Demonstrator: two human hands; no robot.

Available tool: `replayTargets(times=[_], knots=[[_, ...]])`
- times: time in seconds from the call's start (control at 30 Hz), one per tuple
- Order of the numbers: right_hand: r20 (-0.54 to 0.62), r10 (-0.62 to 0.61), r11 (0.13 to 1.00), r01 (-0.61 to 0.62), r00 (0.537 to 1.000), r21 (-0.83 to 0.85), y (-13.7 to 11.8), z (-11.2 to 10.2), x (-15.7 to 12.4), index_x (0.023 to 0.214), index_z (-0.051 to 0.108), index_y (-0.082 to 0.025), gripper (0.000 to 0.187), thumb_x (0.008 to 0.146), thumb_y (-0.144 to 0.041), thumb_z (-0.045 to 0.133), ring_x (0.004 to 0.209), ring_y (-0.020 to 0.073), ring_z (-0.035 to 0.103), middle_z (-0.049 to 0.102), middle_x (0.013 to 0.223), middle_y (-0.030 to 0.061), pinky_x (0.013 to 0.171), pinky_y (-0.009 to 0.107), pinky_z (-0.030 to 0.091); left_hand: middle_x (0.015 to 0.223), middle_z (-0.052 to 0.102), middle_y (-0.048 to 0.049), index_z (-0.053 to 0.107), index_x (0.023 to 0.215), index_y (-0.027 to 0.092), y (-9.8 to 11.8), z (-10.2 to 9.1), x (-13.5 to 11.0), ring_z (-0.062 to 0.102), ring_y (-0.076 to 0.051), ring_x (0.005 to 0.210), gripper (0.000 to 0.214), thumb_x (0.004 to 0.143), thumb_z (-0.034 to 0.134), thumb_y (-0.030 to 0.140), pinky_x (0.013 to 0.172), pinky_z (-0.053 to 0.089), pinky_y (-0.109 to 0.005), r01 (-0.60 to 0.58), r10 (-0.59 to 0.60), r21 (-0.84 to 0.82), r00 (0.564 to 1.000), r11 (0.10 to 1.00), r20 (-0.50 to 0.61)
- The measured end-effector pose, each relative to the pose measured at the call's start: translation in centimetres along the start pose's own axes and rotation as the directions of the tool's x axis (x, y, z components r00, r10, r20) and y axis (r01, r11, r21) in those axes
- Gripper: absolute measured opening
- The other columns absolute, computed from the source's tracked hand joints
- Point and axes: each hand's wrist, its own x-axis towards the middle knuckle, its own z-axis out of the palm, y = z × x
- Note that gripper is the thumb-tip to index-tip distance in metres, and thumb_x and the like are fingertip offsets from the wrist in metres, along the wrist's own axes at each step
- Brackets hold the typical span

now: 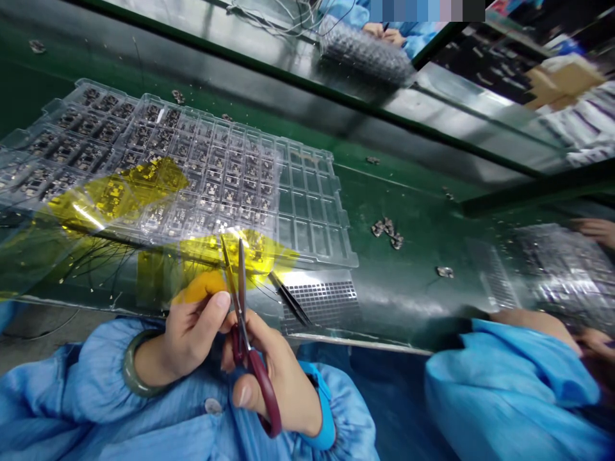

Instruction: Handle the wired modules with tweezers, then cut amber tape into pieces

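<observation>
My right hand [273, 378] grips dark red-handled scissors [250, 346], blades pointing up and nearly closed. My left hand [192, 333], with a green bangle on the wrist, pinches a piece of yellow translucent tape [202, 287] right beside the blades. Just beyond them lies a clear plastic tray [312, 211] with a grid of pockets, many holding small dark circuit parts. Yellow film patches [129, 192] lie over the tray's near side. Black tweezers [289, 299] rest on the table edge to the right of the scissors.
The green table [408, 192] carries a few loose small parts [387, 230]. A neighbouring person's blue sleeve [514, 378] and hands sit at the right by another tray [562, 269]. Across the table, another person's hands [384, 32] work beside a bubble-textured sheet.
</observation>
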Motion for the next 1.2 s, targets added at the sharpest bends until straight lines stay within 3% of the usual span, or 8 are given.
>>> replayTargets(times=[0.3,0.87,1.03,1.2], knots=[[-0.021,0.091,0.994,-0.09,0.996,0.059,-0.3,0.3,-0.1,0.103,0.056,-0.017,0.077,0.064,-0.083,0.063,0.054,0.012,0.047,0.058,0.066,-0.0012,0.052,0.025,0.037,0.058,0.05,0.0018,0.054,0.063,0.019,-0.4,-0.2,0.0,0.049,-0.01,0.053,0.038,0.098,0.048,0.032,0.051,0.042,-0.021,0.024,-0.021,-0.06,0.999,0.998,0.045],[-0.12,0.217,0.95,-0.181,0.969,0.255,0.0,0.9,-0.5,0.088,0.06,-0.015,0.068,0.05,-0.066,0.086,0.047,0.0061,0.033,0.047,0.052,-0.0081,0.045,0.021,0.025,0.054,0.047,0.0026,0.052,0.06,0.018,-0.7,0.0,-0.4,0.046,-0.01,0.05,0.04,0.097,0.05,0.035,0.049,0.038,-0.023,0.073,-0.074,-0.12,0.997,0.99,-0.003],[-0.131,0.173,0.956,-0.134,0.976,0.262,0.1,1.1,-0.5,0.09,0.062,-0.014,0.066,0.056,-0.068,0.082,0.047,0.006,0.033,0.048,0.054,-0.0069,0.045,0.02,0.025,0.055,0.045,0.0022,0.051,0.06,0.019,-0.7,0.1,-0.5,0.044,-0.011,0.05,0.041,0.097,0.048,0.037,0.049,0.037,-0.024,0.085,-0.086,-0.127,0.996,0.988,-0.002],[-0.129,0.115,0.966,-0.08,0.985,0.247,0.0,1.0,-0.2,0.094,0.063,-0.014,0.068,0.058,-0.07,0.079,0.048,0.0071,0.036,0.051,0.056,-0.0054,0.046,0.021,0.028,0.059,0.046,0.0012,0.053,0.063,0.019,-0.8,0.0,-0.5,0.045,-0.012,0.054,0.04,0.099,0.044,0.035,0.053,0.039,-0.024,0.041,-0.029,-0.126,0.995,0.991,0.096]])
